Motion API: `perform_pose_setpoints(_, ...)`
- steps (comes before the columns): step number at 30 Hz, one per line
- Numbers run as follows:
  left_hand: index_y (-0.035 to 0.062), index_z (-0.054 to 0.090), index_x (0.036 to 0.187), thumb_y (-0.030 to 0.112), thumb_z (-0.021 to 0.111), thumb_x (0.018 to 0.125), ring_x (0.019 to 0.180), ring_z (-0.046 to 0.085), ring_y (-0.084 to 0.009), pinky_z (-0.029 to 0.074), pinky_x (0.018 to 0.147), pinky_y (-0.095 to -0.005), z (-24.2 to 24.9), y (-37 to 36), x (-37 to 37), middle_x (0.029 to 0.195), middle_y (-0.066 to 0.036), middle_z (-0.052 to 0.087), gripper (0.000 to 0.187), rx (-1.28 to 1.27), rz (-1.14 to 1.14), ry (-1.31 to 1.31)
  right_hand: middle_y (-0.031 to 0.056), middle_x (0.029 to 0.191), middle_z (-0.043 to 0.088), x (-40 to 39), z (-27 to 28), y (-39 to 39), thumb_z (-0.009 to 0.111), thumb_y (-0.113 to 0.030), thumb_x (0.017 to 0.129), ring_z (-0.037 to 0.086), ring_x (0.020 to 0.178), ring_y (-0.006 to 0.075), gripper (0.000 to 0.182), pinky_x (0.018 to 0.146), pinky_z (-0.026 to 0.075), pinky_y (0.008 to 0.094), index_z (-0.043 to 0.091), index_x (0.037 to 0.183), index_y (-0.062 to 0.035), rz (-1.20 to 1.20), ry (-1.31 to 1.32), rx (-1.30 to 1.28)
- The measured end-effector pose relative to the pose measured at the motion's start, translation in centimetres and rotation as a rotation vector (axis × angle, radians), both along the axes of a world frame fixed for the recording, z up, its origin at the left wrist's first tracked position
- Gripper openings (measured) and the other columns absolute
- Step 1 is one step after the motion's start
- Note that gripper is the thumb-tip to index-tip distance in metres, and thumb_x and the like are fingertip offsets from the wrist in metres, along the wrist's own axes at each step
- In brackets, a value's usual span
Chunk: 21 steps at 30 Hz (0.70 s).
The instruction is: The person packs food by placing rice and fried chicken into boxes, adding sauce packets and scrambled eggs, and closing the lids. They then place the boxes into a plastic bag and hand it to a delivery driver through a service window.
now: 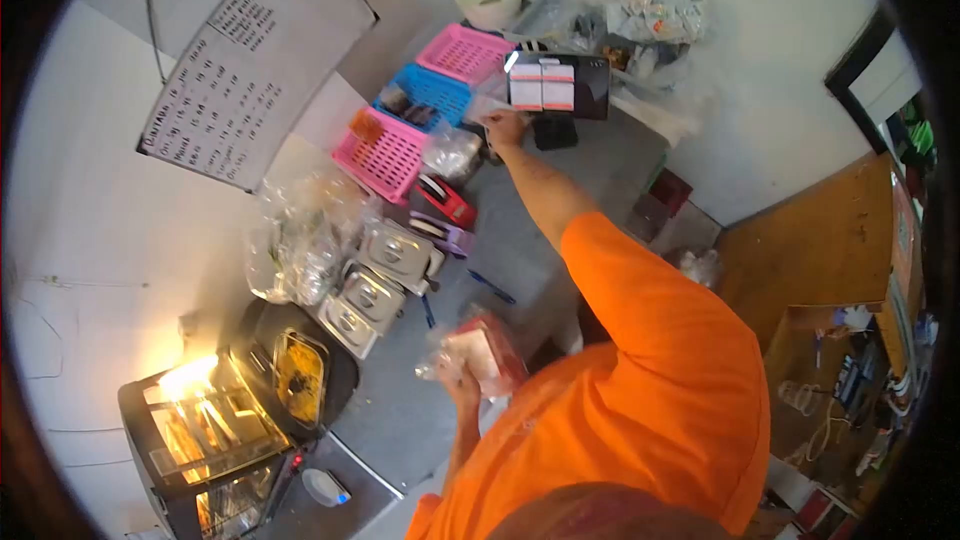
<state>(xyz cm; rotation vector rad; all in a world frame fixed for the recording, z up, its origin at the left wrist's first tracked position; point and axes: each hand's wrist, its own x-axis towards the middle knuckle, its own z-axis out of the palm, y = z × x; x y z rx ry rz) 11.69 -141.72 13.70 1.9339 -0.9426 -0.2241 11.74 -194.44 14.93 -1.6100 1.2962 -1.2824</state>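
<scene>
- Left hand (461, 380): grasping a red-and-white pack (486, 352) in clear plastic, fingers on its pale face. Pack is close to the person's orange shirt (640, 370), at the near edge of the worktop (400, 390).
- Right hand (505, 128): arm stretched across the worktop, fingers bent, by the lower corner of the tablet (590, 90) and some clear film. Can't tell if it grips the film or only touches it.
- Tablet: screen lit, white panels with red bands. Small black device (555, 133) just beside it.
- Baskets in a row: pink basket (465, 53), blue basket (430, 95) with dark packets inside, second pink basket (380, 162) with an orange item in it.
- Next to those: red tape dispenser (447, 201), then purple dispenser (443, 236).
- Two blue pens (491, 287) lying apart between the dispensers and the pack.
- Steel lidded containers (398, 252) beside a heap of clear bags (305, 240).
- Past them: black cooker (340, 370) with yellow food in a tray, next to a lit glass-sided cabinet (200, 425).
</scene>
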Motion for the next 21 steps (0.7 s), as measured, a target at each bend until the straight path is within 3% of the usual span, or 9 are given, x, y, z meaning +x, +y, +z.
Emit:
perform_pose_setpoints(2,-0.0036,0.058,0.11,0.018,0.05,0.09,0.106,0.052,-0.0292,0.038,0.094,-0.039,-0.7,0.4,0.8,0.114,-0.016,0.057,0.03,-0.026,-0.085,0.04,0.0068,0.073,0.069,0.4,1.3,-0.9,0.081,-0.021,0.065,0.064,0.068,0.019,0.019,0.067,0.049,0.0319,0.074,0.076,-0.0069,-0.056,-0.206,0.224)
perform_pose_setpoints(9,-0.004,0.06,0.106,0.017,0.052,0.089,0.104,0.052,-0.033,0.038,0.093,-0.0407,2.7,-0.6,-2.9,0.107,-0.019,0.059,0.028,-0.061,-0.126,0.186,0.0054,0.076,0.069,-1.1,2.6,-0.6,0.083,-0.024,0.063,0.062,0.069,0.018,0.023,0.07,0.049,0.0311,0.074,0.077,-0.0085,-0.074,-0.266,0.32)
perform_pose_setpoints(12,-0.0046,0.059,0.109,0.017,0.053,0.088,0.106,0.052,-0.0325,0.038,0.095,-0.0403,0.6,0.3,-2.2,0.113,-0.019,0.057,0.031,0.006,-0.188,0.086,0.0078,0.083,0.068,-0.8,1.0,-1.2,0.074,-0.014,0.072,0.062,0.072,0.0171,0.018,0.067,0.049,0.0308,0.071,0.086,-0.0034,0.0,-0.595,0.35)
perform_pose_setpoints(13,-0.0046,0.059,0.109,0.017,0.053,0.088,0.106,0.052,-0.0325,0.038,0.095,-0.0403,0.1,0.6,-1.9,0.113,-0.019,0.057,0.031,-0.001,-0.241,0.093,0.0083,0.087,0.067,-1.2,2.5,0.6,0.068,-0.009,0.075,0.061,0.073,0.0169,0.016,0.065,0.049,0.0318,0.069,0.09,-0.0042,0.07,-0.891,0.302)
perform_pose_setpoints(14,-0.0049,0.057,0.111,0.018,0.053,0.088,0.108,0.052,-0.0323,0.038,0.096,-0.0402,-0.6,0.5,-1.5,0.115,-0.019,0.057,0.033,-0.032,-0.199,0.148,0.0068,0.081,0.064,-2.3,4.6,2.5,0.065,-0.007,0.075,0.061,0.071,0.0166,0.009,0.062,0.049,0.0322,0.065,0.085,-0.0074,-0.023,-0.787,0.312)
perform_pose_setpoints(15,-0.0052,0.055,0.114,0.019,0.054,0.088,0.109,0.051,-0.0321,0.037,0.097,-0.0401,-1.4,0.1,-1.2,0.117,-0.018,0.056,0.035,-0.055,-0.183,0.212,0.005,0.072,0.06,-3.4,5.6,4.1,0.063,-0.005,0.076,0.06,0.066,0.0175,0.007,0.059,0.049,0.0315,0.06,0.081,-0.0082,-0.038,-1.014,0.346)
perform_pose_setpoints(16,-0.0047,0.053,0.117,0.021,0.055,0.089,0.11,0.051,-0.0315,0.038,0.097,-0.0399,-2.1,0.2,-0.8,0.119,-0.018,0.055,0.038,-0.097,-0.211,0.291,0.0041,0.066,0.055,-5.8,5.8,5.6,0.061,-0.006,0.077,0.056,0.057,0.0178,0.009,0.053,0.048,0.0318,0.054,0.081,-0.0085,0.141,-0.911,0.378)
perform_pose_setpoints(17,-0.0042,0.051,0.119,0.023,0.056,0.089,0.111,0.05,-0.0308,0.039,0.097,-0.0398,-2.4,0.0,-0.7,0.121,-0.018,0.054,0.041,-0.126,-0.234,0.377,0.0036,0.066,0.055,-8.6,7.8,9.3,0.058,-0.007,0.081,0.051,0.051,0.0163,0.006,0.045,0.043,0.031,0.053,0.084,-0.009,0.2,-1.118,0.362)
perform_pose_setpoints(21,-0.0027,0.048,0.124,0.027,0.057,0.09,0.11,0.05,-0.0272,0.042,0.094,-0.0376,1.9,-1.1,-4.5,0.121,-0.016,0.053,0.046,-0.057,-0.28,0.588,-0.0024,0.057,0.042,-23.6,8.1,25.7,0.056,-0.022,0.091,0.037,0.043,0.0069,0.009,0.036,0.027,0.0253,0.055,0.093,-0.014,0.327,-0.846,0.594)
